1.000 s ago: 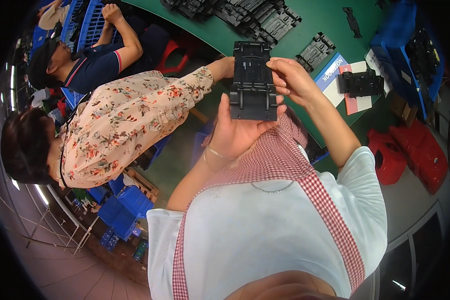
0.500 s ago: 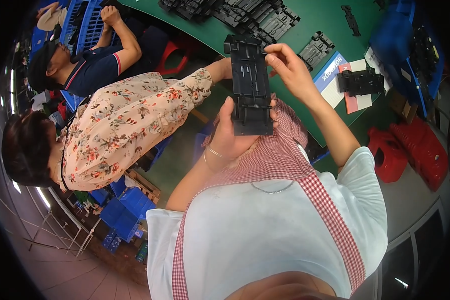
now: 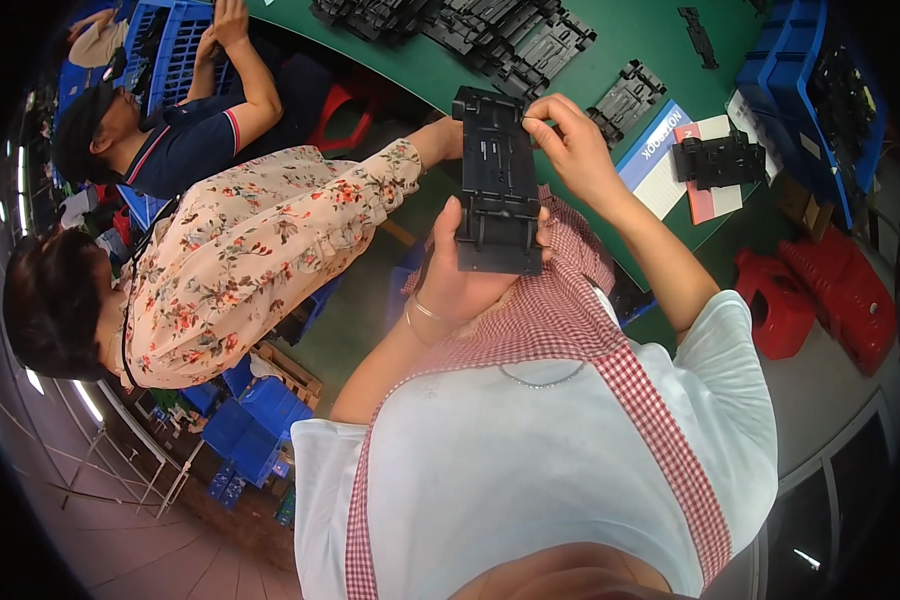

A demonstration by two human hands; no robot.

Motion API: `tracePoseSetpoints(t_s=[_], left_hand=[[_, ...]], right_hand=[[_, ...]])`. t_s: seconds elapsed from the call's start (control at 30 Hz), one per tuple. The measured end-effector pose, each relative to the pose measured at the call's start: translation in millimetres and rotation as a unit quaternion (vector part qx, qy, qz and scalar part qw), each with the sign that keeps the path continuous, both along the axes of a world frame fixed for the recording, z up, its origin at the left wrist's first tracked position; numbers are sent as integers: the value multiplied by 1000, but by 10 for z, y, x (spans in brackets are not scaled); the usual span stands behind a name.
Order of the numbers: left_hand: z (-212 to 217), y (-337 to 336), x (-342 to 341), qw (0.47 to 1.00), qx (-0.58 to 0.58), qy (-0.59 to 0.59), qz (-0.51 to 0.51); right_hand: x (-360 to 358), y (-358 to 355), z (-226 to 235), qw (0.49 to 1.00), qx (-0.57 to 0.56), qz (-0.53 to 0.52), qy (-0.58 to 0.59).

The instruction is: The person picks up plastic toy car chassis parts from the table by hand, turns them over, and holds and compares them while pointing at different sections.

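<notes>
My left hand holds a long black moulded plastic part, resembling a toy vehicle chassis, by its near end. Its thumb lies along the left edge and its fingertips curl round the right edge. The part stands tilted up, with ribs, slots and raised brackets showing. At the far right edge of the part, my right hand is closed in a pinch, thumb against index finger. Whatever sits between those fingertips is too small to make out.
Similar black parts lie heaped on the green table. One black part rests on notebooks at the right, near a blue bin. Red stools stand beyond. A co-worker in a floral blouse sits close at left.
The far end of the black part has dipped slightly toward me. My right hand's pinch has shifted slightly down and left along the part's edge. My left hand keeps its hold.
</notes>
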State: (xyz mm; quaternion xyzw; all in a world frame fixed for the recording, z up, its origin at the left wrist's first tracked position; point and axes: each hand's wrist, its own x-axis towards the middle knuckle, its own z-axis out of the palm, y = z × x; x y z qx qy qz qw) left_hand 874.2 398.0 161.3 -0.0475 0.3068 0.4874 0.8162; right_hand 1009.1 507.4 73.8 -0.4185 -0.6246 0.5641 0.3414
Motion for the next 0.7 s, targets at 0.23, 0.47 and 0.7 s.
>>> tracePoseSetpoints(t_s=[0.23, 0.47, 0.7], left_hand=[[-10, 51, -54, 997, -11, -77, 31], [-2, 120, -124, 996, 3, -81, 25], [-186, 242, -329, 980, 165, -50, -99]], right_hand=[[32, 39, -53, 975, -168, -17, 143], [27, 45, 178, 992, -63, -77, 72], [-56, -185, 647, 955, -186, 0, 232]])
